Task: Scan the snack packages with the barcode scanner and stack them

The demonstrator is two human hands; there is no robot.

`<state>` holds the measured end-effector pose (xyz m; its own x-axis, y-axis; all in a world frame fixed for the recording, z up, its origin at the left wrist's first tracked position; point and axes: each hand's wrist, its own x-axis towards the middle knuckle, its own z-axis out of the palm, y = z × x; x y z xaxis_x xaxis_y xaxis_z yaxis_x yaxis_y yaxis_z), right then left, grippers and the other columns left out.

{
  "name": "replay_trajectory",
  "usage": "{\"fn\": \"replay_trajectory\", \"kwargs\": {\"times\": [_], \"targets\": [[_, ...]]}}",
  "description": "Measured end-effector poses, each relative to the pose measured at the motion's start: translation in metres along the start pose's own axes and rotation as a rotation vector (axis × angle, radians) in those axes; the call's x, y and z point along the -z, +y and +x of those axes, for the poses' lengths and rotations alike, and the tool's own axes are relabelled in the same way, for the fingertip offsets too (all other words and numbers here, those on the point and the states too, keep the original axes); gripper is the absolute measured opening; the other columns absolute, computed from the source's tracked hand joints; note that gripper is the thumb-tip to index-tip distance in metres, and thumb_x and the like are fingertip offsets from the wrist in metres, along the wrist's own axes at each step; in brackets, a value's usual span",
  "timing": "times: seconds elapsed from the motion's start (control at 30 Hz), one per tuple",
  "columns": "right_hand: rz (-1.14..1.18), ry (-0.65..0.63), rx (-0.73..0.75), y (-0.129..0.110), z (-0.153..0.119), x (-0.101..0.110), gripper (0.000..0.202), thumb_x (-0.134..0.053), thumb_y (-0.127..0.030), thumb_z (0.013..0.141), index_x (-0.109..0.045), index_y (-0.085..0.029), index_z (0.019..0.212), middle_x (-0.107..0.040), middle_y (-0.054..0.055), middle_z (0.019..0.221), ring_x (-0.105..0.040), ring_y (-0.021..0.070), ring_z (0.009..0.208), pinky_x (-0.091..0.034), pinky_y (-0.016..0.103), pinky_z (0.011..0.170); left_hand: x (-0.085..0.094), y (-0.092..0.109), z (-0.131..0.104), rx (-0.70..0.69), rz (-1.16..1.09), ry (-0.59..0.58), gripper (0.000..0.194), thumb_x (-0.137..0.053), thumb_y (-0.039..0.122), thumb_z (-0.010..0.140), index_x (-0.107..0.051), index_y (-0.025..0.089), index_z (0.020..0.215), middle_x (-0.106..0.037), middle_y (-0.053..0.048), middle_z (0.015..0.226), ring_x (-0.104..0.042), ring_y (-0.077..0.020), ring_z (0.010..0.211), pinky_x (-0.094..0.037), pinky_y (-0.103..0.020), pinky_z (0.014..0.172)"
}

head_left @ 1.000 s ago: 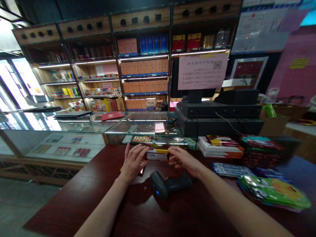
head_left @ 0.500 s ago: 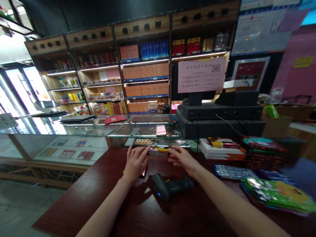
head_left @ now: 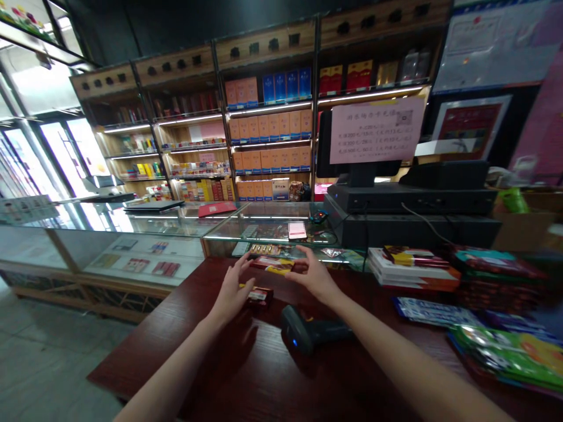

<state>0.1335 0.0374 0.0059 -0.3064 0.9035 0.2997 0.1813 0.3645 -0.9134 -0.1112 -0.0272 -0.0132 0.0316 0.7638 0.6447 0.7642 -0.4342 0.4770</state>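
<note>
A long red and yellow packet [head_left: 276,265] lies near the back edge of the dark wooden counter [head_left: 193,351], between my two hands. At its left end is my left hand [head_left: 232,292], fingers apart, with the thumb over a second dark red packet [head_left: 260,296]. My right hand [head_left: 317,281] is around the right end of the long packet, thumb and fingers spread; whether they touch it is hard to tell. Just in front of the hands a black handheld scanner [head_left: 308,334] with a blue light rests on the counter, partly behind my right forearm.
White boxes [head_left: 407,273], blue-white packets [head_left: 433,312] and green packets [head_left: 510,354] lie at the right. A monitor [head_left: 323,146] bearing a pink sheet stands on black equipment [head_left: 409,225]. Beyond the counter's back edge is a glass display case [head_left: 220,231], with stocked shelves behind.
The long packet has turned from edge-on to showing its printed face. My right hand's fingers have spread apart. More of the dark red packet shows beside my left hand. The view has shifted left.
</note>
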Motion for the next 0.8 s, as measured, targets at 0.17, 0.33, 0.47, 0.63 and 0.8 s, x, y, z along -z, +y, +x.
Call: {"fn": "replay_trajectory", "kwargs": {"times": [0.17,0.33,0.47,0.63,0.8], "targets": [[-0.229,-0.088,0.143,-0.015,0.002,-0.019,0.086,-0.081,-0.029,0.07,-0.038,-0.028,0.144,-0.069,0.006,0.117,-0.066,0.0248,0.108,-0.045,0.039,0.098,0.022,-0.021,-0.011,0.031,-0.024,-0.027,0.065,-0.05,0.016,0.085,-0.034,0.026,0.148,-0.064,-0.01,0.134,-0.059,-0.0233,0.126,-0.035,-0.053,0.112],[-0.436,-0.192,0.149,-0.018,0.01,-0.039,0.097,-0.084,-0.028,0.067,-0.034,-0.027,0.149,-0.069,0.007,0.117,-0.064,0.0271,0.11,-0.043,0.038,0.097,0.033,-0.038,-0.026,0.085,0.04,-0.054,0.061,-0.048,0.016,0.085,-0.04,0.026,0.144,-0.066,-0.011,0.132,-0.061,-0.0242,0.123,-0.037,-0.054,0.11],[-0.543,-0.275,0.138,-0.016,0.016,-0.053,0.105,-0.086,-0.03,0.063,-0.031,-0.022,0.152,-0.069,0.009,0.113,-0.063,0.0283,0.109,-0.043,0.037,0.095,0.038,-0.044,-0.035,0.178,0.04,-0.124,0.062,-0.044,0.015,0.083,-0.038,0.027,0.144,-0.066,-0.011,0.132,-0.058,-0.025,0.128,-0.023,-0.064,0.115],[-0.64,-0.379,0.147,-0.016,0.02,-0.061,0.113,-0.089,-0.032,0.058,-0.029,-0.021,0.154,-0.07,0.008,0.11,-0.063,0.029,0.106,-0.043,0.037,0.092,0.041,-0.048,-0.046,0.207,0.036,-0.161,0.065,-0.043,0.015,0.082,-0.034,0.027,0.146,-0.065,-0.012,0.132,-0.055,-0.0268,0.131,-0.018,-0.071,0.113],[-0.706,-0.454,0.135,-0.012,0.022,-0.065,0.114,-0.088,-0.033,0.059,-0.027,-0.024,0.155,-0.071,0.007,0.107,-0.065,0.0287,0.101,-0.043,0.036,0.085,0.04,-0.053,-0.055,0.216,0.074,-0.201,0.069,-0.043,0.013,0.081,-0.031,0.026,0.147,-0.065,-0.012,0.132,-0.053,-0.0262,0.133,-0.016,-0.072,0.112]]}}
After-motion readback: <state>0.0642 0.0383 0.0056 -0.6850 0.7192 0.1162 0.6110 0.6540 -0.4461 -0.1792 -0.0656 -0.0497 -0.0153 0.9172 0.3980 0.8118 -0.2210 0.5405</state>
